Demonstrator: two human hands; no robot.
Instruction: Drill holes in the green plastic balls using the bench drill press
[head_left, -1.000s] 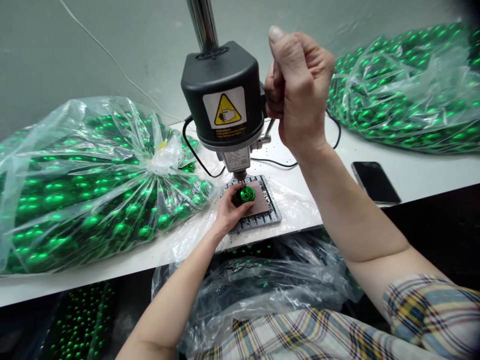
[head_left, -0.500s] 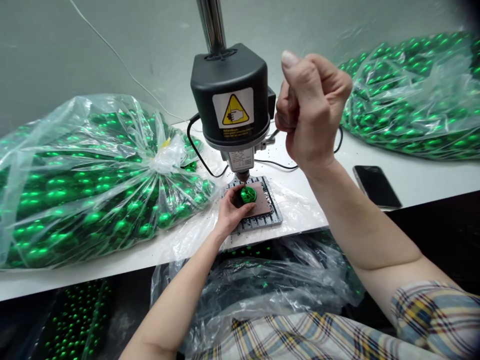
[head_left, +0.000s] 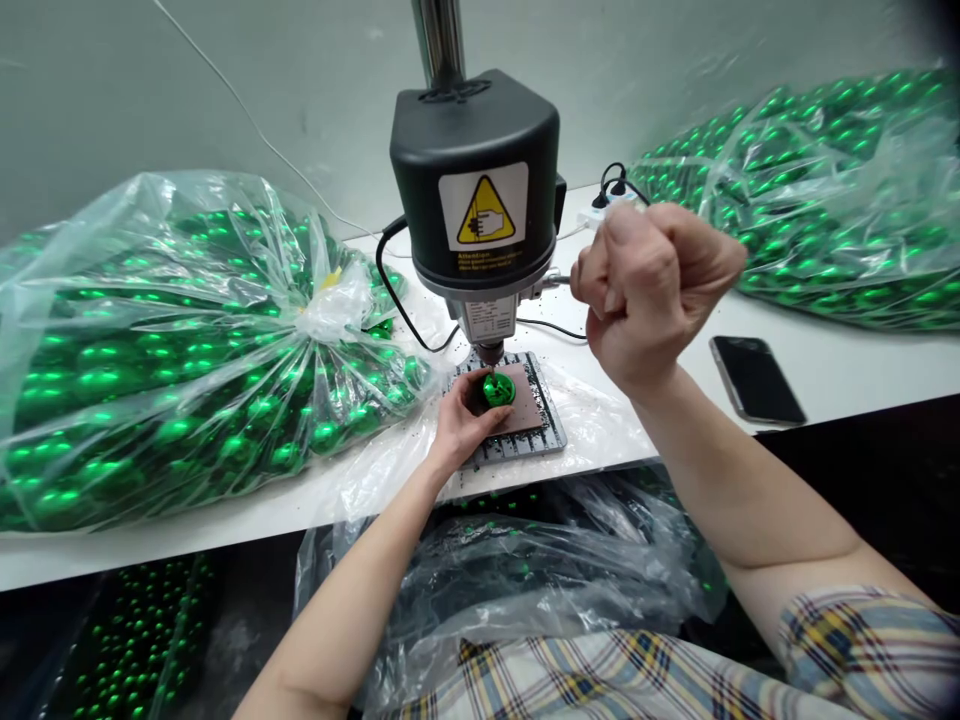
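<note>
With thumb and fingers around its left side, my left hand (head_left: 463, 420) grips a shiny green ball (head_left: 498, 390) on a pinkish pad (head_left: 526, 405). The pad lies on the slotted metal base (head_left: 551, 430) of a small drill press (head_left: 476, 180). Straight above the ball is the press's chuck (head_left: 491, 352), its bit reaching down to the ball's top; whether it has gone in I cannot tell. To the right of the motor housing, my right hand (head_left: 652, 285) is closed around the end of the feed lever (head_left: 555, 280), whose grip is hidden in my fist.
A tied clear bag of green balls (head_left: 187, 370) fills the left of the white table, and another bag (head_left: 825, 200) stands at the back right. A phone (head_left: 756, 380) lies near the front edge. Dark shavings dot the base. Clear plastic (head_left: 525, 580) covers my lap.
My right hand has come down and slightly right with the lever. The chuck sits a little lower over the ball. My left hand keeps its hold, and the view has shifted slightly.
</note>
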